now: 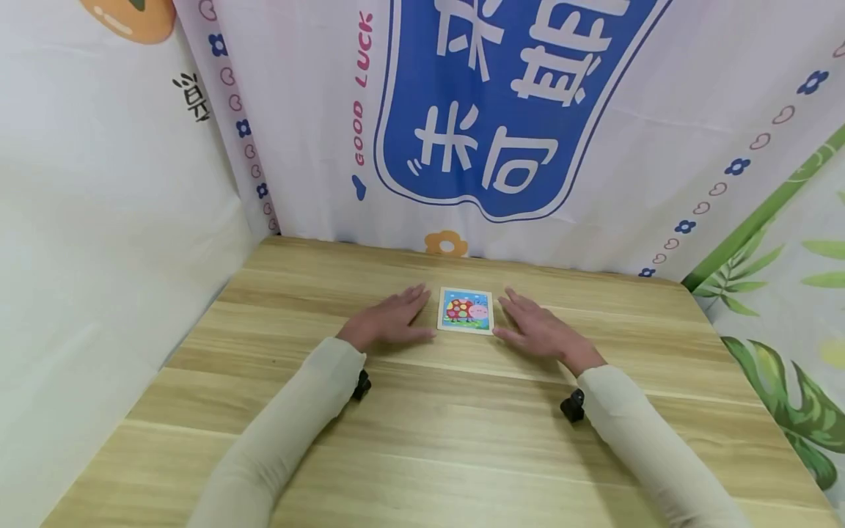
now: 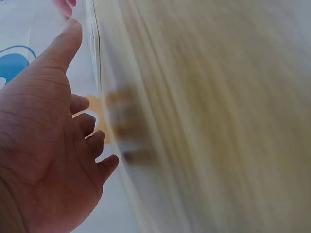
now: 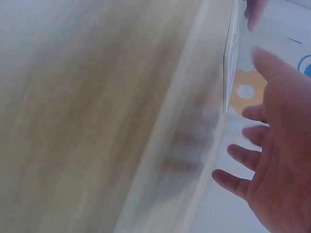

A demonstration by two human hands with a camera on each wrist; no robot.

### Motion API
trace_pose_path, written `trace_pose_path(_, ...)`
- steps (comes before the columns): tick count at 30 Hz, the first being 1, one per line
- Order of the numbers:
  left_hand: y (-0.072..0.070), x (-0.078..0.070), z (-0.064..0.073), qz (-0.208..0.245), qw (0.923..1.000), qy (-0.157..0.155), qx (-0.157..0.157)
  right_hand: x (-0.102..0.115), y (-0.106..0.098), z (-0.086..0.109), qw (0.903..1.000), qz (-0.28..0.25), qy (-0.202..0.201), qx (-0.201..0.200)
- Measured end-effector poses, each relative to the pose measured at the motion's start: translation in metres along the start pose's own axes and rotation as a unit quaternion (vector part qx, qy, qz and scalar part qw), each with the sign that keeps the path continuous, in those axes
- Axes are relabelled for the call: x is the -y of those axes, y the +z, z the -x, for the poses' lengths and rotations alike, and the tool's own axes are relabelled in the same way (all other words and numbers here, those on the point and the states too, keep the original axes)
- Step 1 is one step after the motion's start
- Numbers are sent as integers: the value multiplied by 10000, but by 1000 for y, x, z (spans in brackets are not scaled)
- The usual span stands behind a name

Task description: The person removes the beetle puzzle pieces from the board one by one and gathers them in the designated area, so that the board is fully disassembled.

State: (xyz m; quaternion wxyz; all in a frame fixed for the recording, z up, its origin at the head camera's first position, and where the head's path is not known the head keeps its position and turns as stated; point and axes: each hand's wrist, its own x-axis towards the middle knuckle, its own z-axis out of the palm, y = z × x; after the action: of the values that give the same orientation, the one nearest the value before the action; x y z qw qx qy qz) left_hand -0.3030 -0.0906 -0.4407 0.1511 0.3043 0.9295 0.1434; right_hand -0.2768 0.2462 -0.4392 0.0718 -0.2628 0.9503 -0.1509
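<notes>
A small square picture board [image 1: 465, 310] with a white border lies flat on the wooden table. Its picture is a pink-faced ladybug with a spotted red shell on blue and green. My left hand [image 1: 392, 320] is just left of the board, fingers spread and thumb near its lower left corner. On the other side, my right hand [image 1: 538, 328] has its thumb at the lower right corner; whether it touches I cannot tell. Both hands hold nothing. In the right wrist view, the board [image 3: 231, 68] shows edge-on, beyond the relaxed fingers of my right hand [image 3: 286, 145].
The wooden tabletop [image 1: 422, 440] reaches back to a printed white cloth [image 1: 317, 147] hanging behind it. More cloth hangs at the left and right sides. Black wrist cameras, one below each sleeve cuff [image 1: 337, 359], stick out over the table.
</notes>
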Motion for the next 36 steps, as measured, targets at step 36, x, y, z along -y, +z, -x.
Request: trace_pose_path(36, 5, -7, -32, -6, 9994, -211, 282, 11, 10, -5, 9995, 221, -24, 206)
